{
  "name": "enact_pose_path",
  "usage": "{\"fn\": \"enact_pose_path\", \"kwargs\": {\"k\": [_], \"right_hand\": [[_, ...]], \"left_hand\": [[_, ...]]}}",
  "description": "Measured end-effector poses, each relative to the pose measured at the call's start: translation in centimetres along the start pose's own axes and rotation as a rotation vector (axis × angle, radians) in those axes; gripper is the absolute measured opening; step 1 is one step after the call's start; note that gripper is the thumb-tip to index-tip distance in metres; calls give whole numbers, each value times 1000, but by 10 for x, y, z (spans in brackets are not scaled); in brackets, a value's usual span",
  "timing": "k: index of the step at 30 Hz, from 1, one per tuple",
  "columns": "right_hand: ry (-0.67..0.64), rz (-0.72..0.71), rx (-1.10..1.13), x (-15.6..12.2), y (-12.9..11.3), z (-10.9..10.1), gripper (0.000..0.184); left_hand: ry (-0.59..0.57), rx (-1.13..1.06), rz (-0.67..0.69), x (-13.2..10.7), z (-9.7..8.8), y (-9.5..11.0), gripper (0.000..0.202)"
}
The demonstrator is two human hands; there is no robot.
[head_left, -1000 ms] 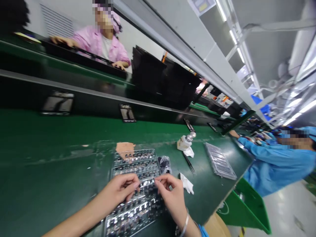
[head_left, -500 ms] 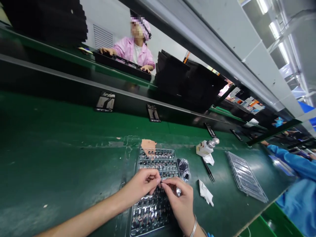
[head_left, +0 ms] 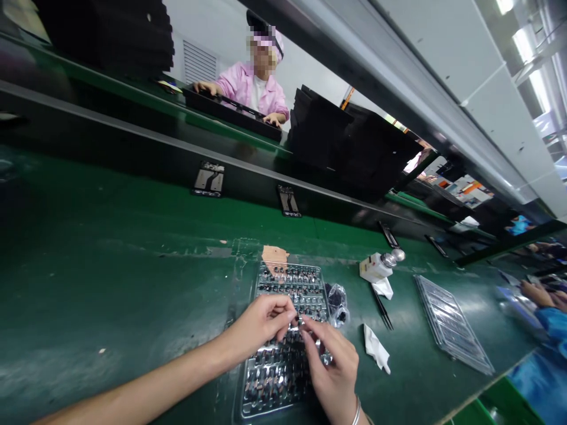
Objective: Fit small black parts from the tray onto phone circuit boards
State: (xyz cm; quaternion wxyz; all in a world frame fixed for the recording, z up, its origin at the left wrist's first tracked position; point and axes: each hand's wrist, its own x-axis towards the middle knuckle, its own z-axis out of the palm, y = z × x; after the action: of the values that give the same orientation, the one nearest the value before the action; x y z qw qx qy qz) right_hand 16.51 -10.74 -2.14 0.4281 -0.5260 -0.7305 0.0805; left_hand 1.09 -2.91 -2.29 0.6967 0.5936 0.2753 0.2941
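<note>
A clear plastic tray [head_left: 283, 330] full of several small dark parts lies on the green bench in front of me. My left hand [head_left: 261, 321] hovers over the tray's middle with its fingers curled into a pinch. My right hand [head_left: 332, 372] is beside it, fingertips pinched and meeting the left hand's fingertips over the tray. A tiny part seems to sit between the two pinches, too small to name. A silver bangle circles my right wrist.
A crumpled clear bag [head_left: 337, 298], a white wipe [head_left: 376, 349], black tweezers [head_left: 381, 308] and a small white bottle [head_left: 376, 267] lie right of the tray. A second clear tray [head_left: 452, 324] sits further right. Flat parts [head_left: 208, 179] ride the dark conveyor. People work opposite and at right.
The view has swung left and down, so the person in blue at right has mostly left the picture. My two hands have closed together over the tray, fingertips now touching.
</note>
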Motion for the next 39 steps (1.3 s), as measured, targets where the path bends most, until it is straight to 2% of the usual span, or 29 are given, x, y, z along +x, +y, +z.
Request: {"fn": "enact_pose_path", "kwargs": {"k": [10,15,18,20,23,25,27,30,33,35,39], "right_hand": [[64,120,-66,2,2,-3,22],[37,184,-60,0,1,-3,14],[-13,234,-35,6,-6,-6,14],[-83,246,2,20,-16,-8,14],[-196,222,24,60,-32,-1,17],[-244,200,-47,96,-38,17,18],[-273,208,-182,134,-38,45,20],[-263,244,-284,185,-28,103,28],[-251,300,-386,218,-19,161,39],[-240,327,-450,232,-18,192,38],[-203,358,-542,247,-20,231,32]], "left_hand": [[-4,8,-22,1,0,1,26],[0,-7,-12,-1,2,1,26],[33,-53,26,3,-5,7,27],[163,-19,83,8,-21,14,28],[512,94,199,16,-68,20,24],[707,120,245,18,-109,18,20],[909,141,279,18,-147,12,16],[1093,162,301,15,-183,0,16],[1130,193,313,16,-193,-9,18],[1139,209,313,18,-192,-11,19],[1159,229,307,22,-191,-12,22]]}}
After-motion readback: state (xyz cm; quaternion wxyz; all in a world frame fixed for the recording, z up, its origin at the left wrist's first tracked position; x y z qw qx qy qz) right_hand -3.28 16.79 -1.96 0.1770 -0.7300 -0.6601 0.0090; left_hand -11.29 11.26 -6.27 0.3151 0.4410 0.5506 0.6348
